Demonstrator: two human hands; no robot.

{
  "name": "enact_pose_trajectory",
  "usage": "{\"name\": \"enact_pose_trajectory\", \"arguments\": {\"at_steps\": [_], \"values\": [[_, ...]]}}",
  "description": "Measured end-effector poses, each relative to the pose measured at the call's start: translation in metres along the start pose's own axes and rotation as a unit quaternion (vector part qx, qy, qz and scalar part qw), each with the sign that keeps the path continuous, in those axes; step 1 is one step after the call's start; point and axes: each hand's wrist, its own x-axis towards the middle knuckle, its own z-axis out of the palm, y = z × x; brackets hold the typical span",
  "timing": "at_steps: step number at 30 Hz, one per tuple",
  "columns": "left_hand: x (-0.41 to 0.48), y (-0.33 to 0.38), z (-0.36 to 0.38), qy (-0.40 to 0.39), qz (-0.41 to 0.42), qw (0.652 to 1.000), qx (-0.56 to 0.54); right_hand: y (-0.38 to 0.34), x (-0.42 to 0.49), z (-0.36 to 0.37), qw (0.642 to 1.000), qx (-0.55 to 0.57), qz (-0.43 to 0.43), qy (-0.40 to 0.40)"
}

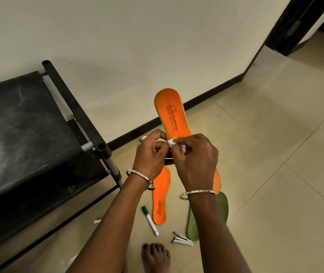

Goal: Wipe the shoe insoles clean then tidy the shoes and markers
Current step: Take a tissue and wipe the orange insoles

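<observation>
Orange insole (170,113) upright beyond fingers; right hand (195,160) and left hand (150,154) fingers both pinched closed on white wipe (172,142).

Plenty of bare tile (275,154) off to the right, nothing to dodge there. Left side is walled off by the black rack (29,134) and its corner post (103,149). Down near the foot (156,257) it's cluttered: green-capped marker (150,220), an orange insole (161,196), maybe a stapler (182,240) (hard to tell).
</observation>
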Motion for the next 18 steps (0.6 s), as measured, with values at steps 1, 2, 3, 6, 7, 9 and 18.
{"name": "enact_pose_trajectory", "arguments": {"at_steps": [1,2,3,6,7,9,18], "values": [[0.001,-0.001,-0.001,0.008,-0.006,1.0,-0.005,0.001,-0.001,0.0,1.0,-0.007,0.007,-0.002],[0.002,-0.001,-0.002,0.012,-0.012,1.0,-0.007,0.002,-0.001,0.0,1.0,-0.016,0.015,-0.007],[0.002,-0.002,-0.003,0.013,-0.016,1.0,-0.007,0.002,-0.001,0.0,0.999,-0.026,0.021,-0.011],[0.002,-0.003,-0.004,0.009,-0.024,1.0,-0.011,0.002,-0.001,0.0,0.999,-0.039,0.017,-0.008],[0.002,-0.003,-0.004,0.005,-0.025,1.0,-0.016,0.002,-0.002,0.001,0.999,-0.035,0.007,-0.006],[0.001,-0.002,-0.004,-0.008,-0.023,1.0,-0.013,0.001,-0.003,0.002,1.0,-0.022,-0.016,-0.009],[0.004,0.004,-0.006,0.017,-0.027,0.996,-0.08,0.03,0.01,-0.002,0.998,-0.048,0.04,0.013]]}}
